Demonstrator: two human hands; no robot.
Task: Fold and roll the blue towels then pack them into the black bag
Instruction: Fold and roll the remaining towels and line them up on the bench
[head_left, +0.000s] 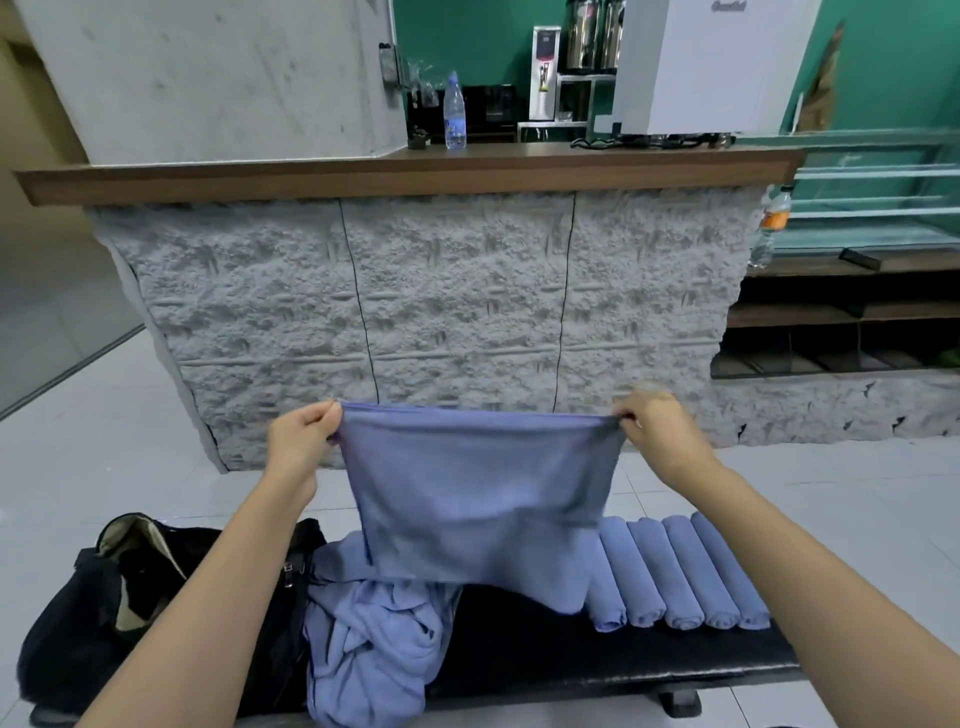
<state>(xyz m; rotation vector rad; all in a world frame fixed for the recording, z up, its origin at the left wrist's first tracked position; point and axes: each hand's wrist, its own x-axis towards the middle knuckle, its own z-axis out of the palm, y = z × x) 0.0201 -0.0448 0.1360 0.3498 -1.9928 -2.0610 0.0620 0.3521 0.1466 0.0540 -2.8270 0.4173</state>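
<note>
At the far left a black bag (104, 618) sits open-mouthed on the end of a dark padded counter (571, 654). Just right of it, a heap of loose blue towels (369, 644) spills over the counter's front edge. Above the heap, the left hand (304, 436) pinches the top left corner of a blue towel (483, 493), which hangs flat and spread in the air, its lower edge over the counter. The right hand (654, 431) pinches the top right corner the same way. Farther right, five rolled towels (680, 571) lie side by side, touching, on the counter.
</note>
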